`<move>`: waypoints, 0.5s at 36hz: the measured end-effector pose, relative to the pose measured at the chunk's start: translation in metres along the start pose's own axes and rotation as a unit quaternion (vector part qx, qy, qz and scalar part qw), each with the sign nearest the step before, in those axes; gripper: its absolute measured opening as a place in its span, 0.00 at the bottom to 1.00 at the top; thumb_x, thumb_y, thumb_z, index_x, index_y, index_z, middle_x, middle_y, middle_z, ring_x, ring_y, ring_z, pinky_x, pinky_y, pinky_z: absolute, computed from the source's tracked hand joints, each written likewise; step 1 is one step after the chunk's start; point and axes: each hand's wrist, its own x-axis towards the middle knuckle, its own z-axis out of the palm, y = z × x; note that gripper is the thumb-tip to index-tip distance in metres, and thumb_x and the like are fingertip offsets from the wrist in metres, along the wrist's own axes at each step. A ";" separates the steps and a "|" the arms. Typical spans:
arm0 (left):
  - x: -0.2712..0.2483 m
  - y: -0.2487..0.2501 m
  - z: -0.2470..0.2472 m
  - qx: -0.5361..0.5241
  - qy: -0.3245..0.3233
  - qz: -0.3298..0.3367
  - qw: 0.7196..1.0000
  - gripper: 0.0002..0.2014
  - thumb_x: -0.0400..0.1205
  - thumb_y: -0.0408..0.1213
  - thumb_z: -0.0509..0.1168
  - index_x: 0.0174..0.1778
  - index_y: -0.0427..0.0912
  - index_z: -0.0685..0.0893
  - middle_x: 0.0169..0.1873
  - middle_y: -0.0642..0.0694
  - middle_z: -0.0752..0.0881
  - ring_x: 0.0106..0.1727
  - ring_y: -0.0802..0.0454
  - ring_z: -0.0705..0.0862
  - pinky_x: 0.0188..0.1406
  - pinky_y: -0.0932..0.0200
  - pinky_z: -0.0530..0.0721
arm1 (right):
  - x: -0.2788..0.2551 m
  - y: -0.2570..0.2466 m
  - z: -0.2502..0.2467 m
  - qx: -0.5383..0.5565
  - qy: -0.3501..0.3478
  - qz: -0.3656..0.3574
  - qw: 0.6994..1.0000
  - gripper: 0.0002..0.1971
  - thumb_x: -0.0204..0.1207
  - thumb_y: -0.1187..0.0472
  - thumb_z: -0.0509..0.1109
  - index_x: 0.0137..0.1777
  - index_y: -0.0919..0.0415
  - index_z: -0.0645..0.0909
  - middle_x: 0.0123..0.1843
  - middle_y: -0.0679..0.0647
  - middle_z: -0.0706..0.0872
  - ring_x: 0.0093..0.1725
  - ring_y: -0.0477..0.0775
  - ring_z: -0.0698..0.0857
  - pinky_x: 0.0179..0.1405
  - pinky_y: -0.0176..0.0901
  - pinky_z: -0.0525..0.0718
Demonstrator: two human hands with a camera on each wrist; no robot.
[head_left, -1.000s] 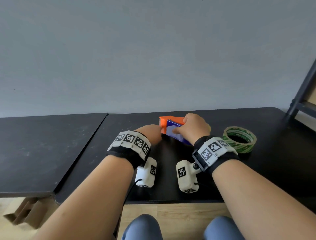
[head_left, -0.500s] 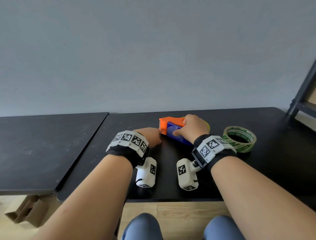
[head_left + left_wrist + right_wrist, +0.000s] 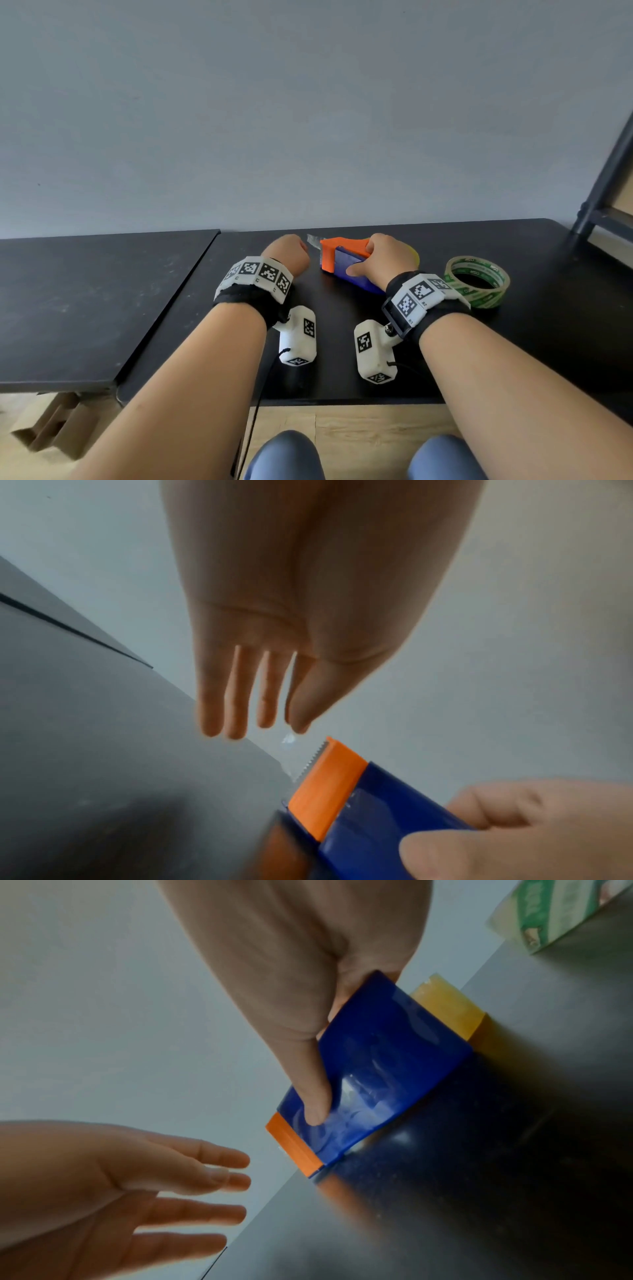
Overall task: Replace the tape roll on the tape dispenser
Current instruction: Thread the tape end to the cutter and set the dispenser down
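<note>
On the black table, my right hand grips the tape dispenser, blue-bodied with an orange serrated cutter end. The thumb presses the blue side and the fingers curl over the top. A yellowish tape roll shows at the dispenser's rear. A short clear tape tail sticks out past the cutter. My left hand hovers just left of the cutter without touching it, fingers straight and holding nothing. A green-printed tape roll lies flat to the right.
A second black table adjoins on the left with a narrow seam between. A dark shelf frame stands at the far right corner. The grey wall runs close behind the dispenser. Cardboard lies on the floor at lower left.
My left hand has drawn back to the left, off the dispenser's orange end, and its fingers have straightened. The right hand keeps its grip on the dispenser.
</note>
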 end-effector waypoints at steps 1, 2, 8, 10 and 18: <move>0.003 -0.001 0.000 -0.014 0.010 -0.005 1.000 0.19 0.80 0.27 0.59 0.68 0.35 0.82 0.66 0.37 0.84 0.67 0.40 0.81 0.68 0.50 0.79 | 0.001 0.001 0.000 0.001 0.000 -0.002 1.000 0.26 0.68 0.46 0.79 0.61 0.58 0.78 0.46 0.49 0.81 0.45 0.55 0.79 0.42 0.43 0.70; 0.007 -0.003 0.001 -0.026 0.016 -0.007 0.999 0.22 0.80 0.26 0.58 0.72 0.38 0.78 0.69 0.39 0.81 0.70 0.41 0.79 0.70 0.50 0.77 | 0.002 0.001 0.001 0.002 0.000 -0.003 1.000 0.25 0.68 0.46 0.79 0.60 0.57 0.78 0.46 0.49 0.81 0.45 0.55 0.79 0.42 0.43 0.70; 0.026 -0.003 0.005 -0.059 0.036 -0.001 0.998 0.33 0.79 0.21 0.50 0.81 0.48 0.67 0.80 0.44 0.70 0.76 0.42 0.73 0.71 0.52 0.75 | 0.007 0.005 0.000 0.010 -0.004 -0.009 1.000 0.20 0.66 0.47 0.80 0.50 0.53 0.75 0.45 0.48 0.82 0.48 0.55 0.82 0.43 0.44 0.71; 0.033 -0.001 0.006 -0.059 0.040 0.002 0.997 0.35 0.78 0.21 0.50 0.82 0.50 0.66 0.81 0.46 0.67 0.77 0.42 0.73 0.71 0.52 0.76 | 0.008 0.005 0.000 0.016 -0.008 -0.011 1.000 0.20 0.67 0.48 0.80 0.51 0.54 0.75 0.46 0.48 0.82 0.46 0.54 0.80 0.43 0.44 0.72; 0.060 0.010 0.011 0.018 0.001 0.014 1.000 0.27 0.83 0.25 0.55 0.79 0.45 0.72 0.81 0.46 0.69 0.78 0.44 0.72 0.73 0.54 0.73 | 0.011 0.007 0.001 0.027 0.002 -0.019 0.999 0.23 0.66 0.49 0.80 0.58 0.54 0.79 0.46 0.47 0.82 0.48 0.53 0.81 0.44 0.43 0.73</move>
